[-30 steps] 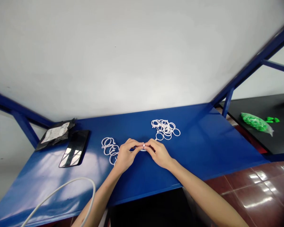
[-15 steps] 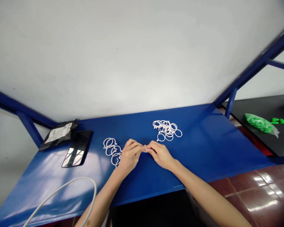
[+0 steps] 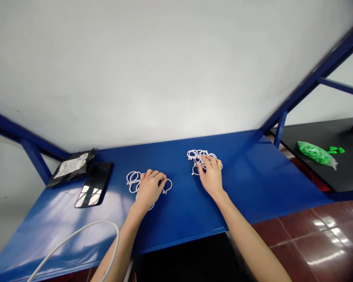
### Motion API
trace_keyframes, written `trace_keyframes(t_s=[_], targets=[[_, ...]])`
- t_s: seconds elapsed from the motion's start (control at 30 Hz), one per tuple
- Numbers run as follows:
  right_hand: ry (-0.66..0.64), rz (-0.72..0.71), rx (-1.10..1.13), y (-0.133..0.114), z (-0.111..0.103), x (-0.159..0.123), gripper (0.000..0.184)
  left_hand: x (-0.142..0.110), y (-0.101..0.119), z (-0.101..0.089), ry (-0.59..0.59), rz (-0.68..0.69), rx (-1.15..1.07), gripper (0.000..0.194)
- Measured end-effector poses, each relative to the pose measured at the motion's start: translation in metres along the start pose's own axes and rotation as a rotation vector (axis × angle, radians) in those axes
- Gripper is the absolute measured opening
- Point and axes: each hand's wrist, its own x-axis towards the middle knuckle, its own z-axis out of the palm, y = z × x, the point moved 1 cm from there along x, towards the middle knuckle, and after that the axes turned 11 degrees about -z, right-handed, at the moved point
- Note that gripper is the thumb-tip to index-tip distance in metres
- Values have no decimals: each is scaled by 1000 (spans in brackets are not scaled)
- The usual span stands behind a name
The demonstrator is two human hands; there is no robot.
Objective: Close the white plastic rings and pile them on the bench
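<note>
My left hand (image 3: 151,186) is closed on a thin white ring (image 3: 171,184) with small knobs at its ends, held between thumb and fingers. Beneath and beside that hand lies a loose group of similar white rings (image 3: 132,178), partly hidden by it. My right hand (image 3: 211,174) is over a second pile of white rings (image 3: 191,154), thumb and fingers apart and the fingertips among the rings. The hand covers part of this pile, and whether it touches a single ring is too small to tell.
Left on the blue table (image 3: 176,231) lie a black phone (image 3: 101,176) and a black plastic package (image 3: 84,168) with a white label. A white cable (image 3: 73,233) loops in front. Farther right, a bag of green pieces (image 3: 314,152) rests on a black table (image 3: 300,129).
My hands have parted from the ring they both held. The left has moved left with that ring to the left group; the right has moved up and right to the other pile.
</note>
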Motion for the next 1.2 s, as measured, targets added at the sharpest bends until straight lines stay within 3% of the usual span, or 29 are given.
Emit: trace_keyframes(t_s=[0.13, 0.3, 0.43, 0.53, 0.63, 0.73, 0.87, 1.07, 1.2], targets=[[-48, -79, 104, -17, 1, -3, 25, 2, 3, 0, 31, -57, -148, 14], [-280, -316, 406, -52, 3, -12, 26, 3, 7, -1, 5, -155, -402, 9], [-293, -412, 485, -62, 6, -17, 21, 1, 12, 3, -62, -153, -488, 10], [-282, -348, 569, -60, 8, -18, 18, 0, 14, 5, -103, -155, -519, 13], [-288, -251, 675, -55, 10, -18, 16, -1, 15, 4, -33, -121, -488, 19], [-309, -158, 718, -53, 12, -19, 16, -4, 18, -2, 75, -4, -458, 17], [-305, -29, 744, -52, 14, -20, 16, -8, 22, -3, 62, 136, -487, 13], [-329, 257, 964, -52, 16, -17, 20, -8, 24, 4, 80, 134, -532, 11], [-361, 313, 977, -52, 14, -14, 15, -9, 25, 3, 72, 109, -580, 13]])
